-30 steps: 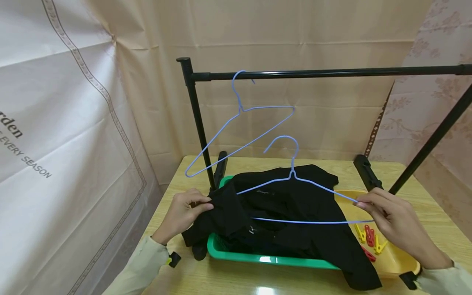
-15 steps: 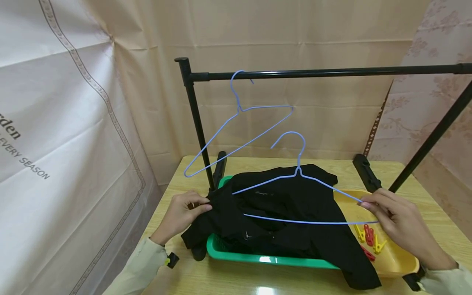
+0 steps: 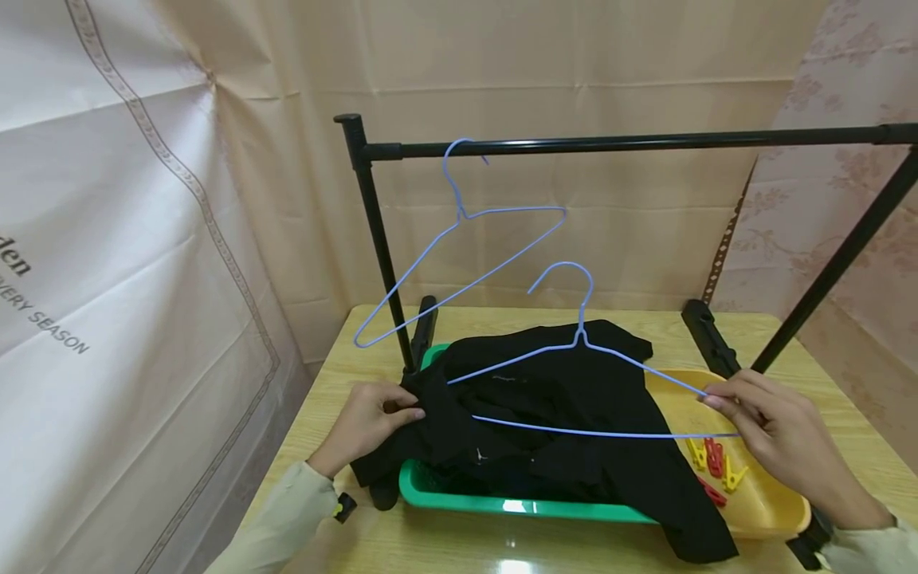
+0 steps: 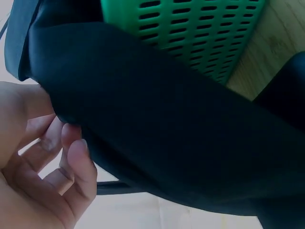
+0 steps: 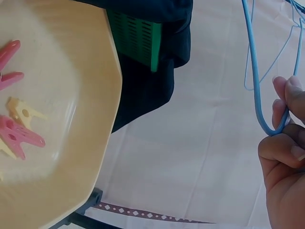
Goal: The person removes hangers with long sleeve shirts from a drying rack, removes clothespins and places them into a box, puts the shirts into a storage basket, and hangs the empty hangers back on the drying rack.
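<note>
A black shirt (image 3: 624,470) lies draped over the green basket (image 3: 531,508), its sleeve hanging past the right front corner. My left hand (image 3: 373,418) pinches the shirt's fabric at the left side; in the left wrist view its fingertips (image 4: 78,148) press against the dark cloth. Between finger and thumb, my right hand (image 3: 778,430) grips the right corner of a blue wire hanger (image 3: 584,307). The hanger's hook points up and its left end is hidden inside the shirt. Seen from the right wrist, the fingers curl round the wire bend.
A second blue hanger (image 3: 430,245) hangs from the black rack's crossbar (image 3: 645,144). At the right stands a yellow tray (image 3: 778,514) with several red and yellow clothes pegs (image 3: 713,457). Rack legs flank the basket on the wooden table (image 3: 344,542).
The hanger has shifted slightly right with my right hand, and more of its left part shows outside the cloth. My left hand has moved a little right and down, keeping its pinch.
</note>
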The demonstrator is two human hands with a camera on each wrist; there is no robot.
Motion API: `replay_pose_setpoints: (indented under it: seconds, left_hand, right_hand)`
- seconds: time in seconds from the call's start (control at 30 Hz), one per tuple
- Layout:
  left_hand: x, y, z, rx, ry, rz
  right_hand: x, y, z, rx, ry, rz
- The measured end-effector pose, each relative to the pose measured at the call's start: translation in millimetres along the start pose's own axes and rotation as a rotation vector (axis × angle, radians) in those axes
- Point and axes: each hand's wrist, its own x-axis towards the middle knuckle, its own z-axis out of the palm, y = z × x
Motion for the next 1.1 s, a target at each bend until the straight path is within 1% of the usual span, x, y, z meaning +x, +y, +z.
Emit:
replay_pose_setpoints:
  seconds: [0.1, 0.17, 0.27, 0.33, 0.4, 0.5, 0.57, 0.6, 0.67, 0.77, 0.87, 0.97, 1.1]
  left_hand:
    - [0.0, -1.7, 2.7, 0.025, -0.024, -0.007]
    - [0.2, -2.6, 3.9, 0.04, -0.026, -0.012]
    - [-0.1, -2.0, 4.8, 0.065, -0.02, -0.023]
    - [-1.9, 0.1, 3.8, 0.091, -0.001, -0.028]
    - [-4.6, 3.5, 1.6, 0.119, 0.023, -0.035]
    - [-10.2, 8.7, -4.9, 0.141, 0.052, -0.066]
    - [-14.5, 11.0, -10.6, 0.12, 0.033, -0.084]
    - [-16.9, 11.4, -13.5, 0.103, 0.009, -0.091]
    - [-22.6, 11.6, -19.5, 0.065, -0.07, -0.107]
    - [-32.3, 10.6, -27.0, -0.021, -0.244, -0.138]
    - [-40.5, 9.0, -31.6, -0.118, -0.391, -0.199]
    - [-45.9, 6.3, -32.7, -0.232, -0.479, -0.273]
    - [-50.9, 1.8, -29.2, -0.368, -0.542, -0.35]
  right_hand:
    - [-0.1, -0.8, -0.1, -0.009, -0.004, 0.007]
    - [0.0, -1.4, -0.3, -0.022, -0.007, 0.019]
    - [0.0, -1.6, -1.0, -0.04, -0.01, 0.035]
    - [-0.5, -0.9, -1.7, -0.036, -0.007, 0.035]
    - [-1.4, 0.3, -2.8, -0.026, -0.004, 0.027]
    - [-4.0, 1.7, -5.2, -0.026, 0.002, 0.027]
    - [-5.7, 2.3, -7.4, -0.043, 0.005, 0.042]
    - [-6.7, 2.5, -8.6, -0.054, 0.005, 0.052]
    - [-8.6, 3.4, -11.4, -0.073, 0.005, 0.073]
    - [-11.0, 6.0, -16.0, -0.082, 0.012, 0.08]
    - [-12.0, 9.5, -20.8, -0.075, 0.031, 0.066]
    - [-12.5, 11.5, -24.6, -0.056, 0.054, 0.049]
    - [-13.2, 10.6, -27.8, -0.048, 0.083, 0.042]
